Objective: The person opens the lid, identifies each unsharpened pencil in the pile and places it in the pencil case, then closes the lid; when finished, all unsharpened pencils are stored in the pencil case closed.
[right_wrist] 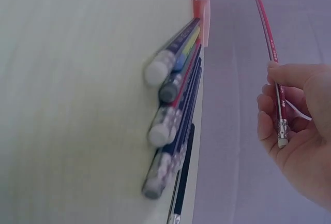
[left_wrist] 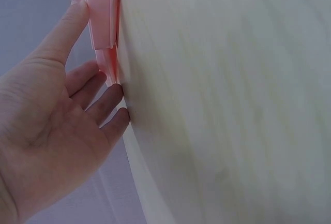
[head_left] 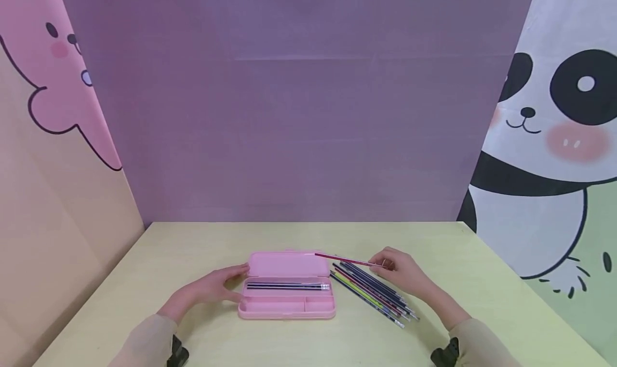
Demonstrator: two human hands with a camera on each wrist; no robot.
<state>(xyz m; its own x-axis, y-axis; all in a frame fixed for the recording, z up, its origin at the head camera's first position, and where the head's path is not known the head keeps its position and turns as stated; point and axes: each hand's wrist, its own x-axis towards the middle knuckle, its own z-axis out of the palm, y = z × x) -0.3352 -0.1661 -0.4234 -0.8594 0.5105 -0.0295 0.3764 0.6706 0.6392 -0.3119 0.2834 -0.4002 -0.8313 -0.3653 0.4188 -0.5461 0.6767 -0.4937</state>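
Observation:
A pink pencil case (head_left: 286, 314) lies with its lid folded back on the table. Dark striped pencils (head_left: 284, 286) lie in its long upper compartment. My left hand (head_left: 215, 285) rests against the case's left side, thumb at the tray and fingers by the lid; in the left wrist view the fingers (left_wrist: 106, 102) are spread and loosely bent. Above the table, my right hand (head_left: 400, 270) pinches a red pencil (head_left: 342, 259) near its eraser end, its other end pointing left over the lid. The right wrist view shows this red pencil (right_wrist: 269, 38) between thumb and fingers.
A loose pile of pencils (head_left: 376, 292), mostly dark blue with some red and yellow-green, lies right of the case under my right hand. The case's front row has two compartments split by a divider (head_left: 305, 304). A purple backdrop (head_left: 308, 142) stands behind the table.

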